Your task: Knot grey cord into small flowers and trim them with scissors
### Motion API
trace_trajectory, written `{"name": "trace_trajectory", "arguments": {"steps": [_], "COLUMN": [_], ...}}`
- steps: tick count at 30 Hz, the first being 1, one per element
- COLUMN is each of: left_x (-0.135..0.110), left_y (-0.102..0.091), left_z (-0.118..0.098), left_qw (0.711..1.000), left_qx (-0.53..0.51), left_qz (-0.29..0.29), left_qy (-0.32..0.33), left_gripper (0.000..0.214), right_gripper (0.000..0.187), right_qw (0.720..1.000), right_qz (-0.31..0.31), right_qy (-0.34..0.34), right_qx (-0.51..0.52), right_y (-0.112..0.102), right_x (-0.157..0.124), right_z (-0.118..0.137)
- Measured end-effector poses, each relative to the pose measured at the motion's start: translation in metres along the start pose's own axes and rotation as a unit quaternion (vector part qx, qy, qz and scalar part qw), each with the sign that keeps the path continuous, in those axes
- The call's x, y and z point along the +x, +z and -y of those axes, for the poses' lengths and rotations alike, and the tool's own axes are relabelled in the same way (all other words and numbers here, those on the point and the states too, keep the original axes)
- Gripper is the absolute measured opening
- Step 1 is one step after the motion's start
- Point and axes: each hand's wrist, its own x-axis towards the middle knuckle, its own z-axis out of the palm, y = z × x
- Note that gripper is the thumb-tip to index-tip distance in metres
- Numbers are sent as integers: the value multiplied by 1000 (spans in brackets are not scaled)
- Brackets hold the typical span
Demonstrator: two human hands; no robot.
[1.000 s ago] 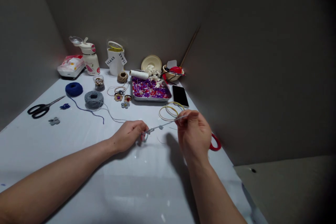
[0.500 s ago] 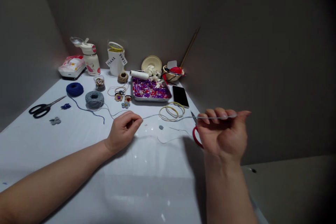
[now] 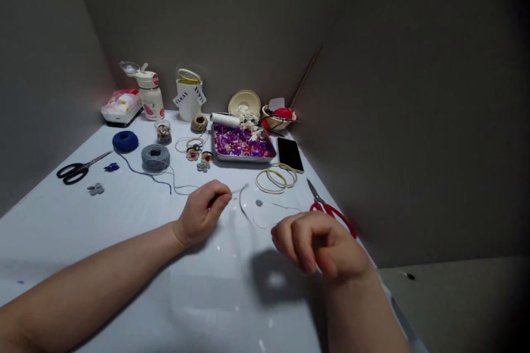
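Observation:
My left hand (image 3: 206,210) is closed in a pinch on a strand of grey yarn (image 3: 244,207). From its fingertips the strand runs right, and a blurred part curves down past them. The yarn also trails back left to a grey yarn ball (image 3: 155,158). My right hand (image 3: 321,242) hangs over the table at the right, palm down, with fingers loosely bent and thumb a little apart; no yarn shows in it. Red-handled scissors (image 3: 331,210) lie just beyond it. A small grey disc (image 3: 259,203) and a needle (image 3: 284,207) rest between the hands.
Two bangles (image 3: 276,177), a phone (image 3: 290,154) and a metal tray (image 3: 244,158) of beads lie farther back. At the left are black scissors (image 3: 78,171) and a blue yarn ball (image 3: 125,141). A bottle (image 3: 152,100) and white container (image 3: 189,102) stand behind.
My right hand has let go of the stretched yarn, turned palm down and moved lower and left. The yarn has gone slack. My left hand keeps its pinch; the red scissors are now uncovered.

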Motion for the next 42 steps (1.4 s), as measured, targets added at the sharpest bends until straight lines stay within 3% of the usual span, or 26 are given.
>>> {"name": "trace_trajectory", "arguments": {"steps": [3, 5, 7, 9, 11, 12, 14, 17, 20, 26, 32, 38, 42], "left_x": [2, 4, 5, 5, 4, 4, 2, -1, -1, 0, 0, 2, 1], "left_y": [-1, -2, -4, -4, -2, -1, 1, 1, 1, 1, 0, -2, -1], "left_z": [7, 9, 7, 3, -2, -4, -6, -5, -5, -5, -5, -9, -13], "left_qw": [997, 995, 994, 986, 970, 963, 951, 946, 952, 976, 968, 958, 947], "left_qx": [-9, -3, 11, 29, 48, 60, 87, 118, 111, 74, 115, 125, 122], "left_qz": [-79, -97, -71, -11, 60, 91, 128, 124, 94, 26, 42, 38, 34], "left_qy": [-19, 13, 83, 165, 229, 248, 268, 276, 269, 202, 221, 254, 294], "left_gripper": [10, 8, 6, 6, 8, 9, 10, 11, 10, 8, 21, 13, 10], "right_gripper": [28, 20, 14, 13, 22, 28, 35, 35, 34, 24, 34, 23, 30], "right_qw": [999, 995, 990, 969, 938, 929, 920, 906, 903, 913, 967, 972, 973], "right_qz": [44, 51, -34, -195, -307, -317, -266, -203, -225, -196, -206, -208, -203], "right_qy": [-23, -70, -119, -145, -145, -140, -110, -51, 4, 86, -18, -89, -112], "right_qx": [23, 46, 70, 43, -61, -131, -265, -368, -366, -347, -152, -59, -9], "right_y": [-1, 0, 1, 2, 5, 6, 11, 19, 20, 16, 14, 14, 17], "right_x": [0, 1, 5, 10, 15, 17, 21, 24, 25, 19, 8, 9, 11], "right_z": [-3, -3, -3, -2, -4, -5, -8, -11, -12, -4, -3, 1, 5]}}
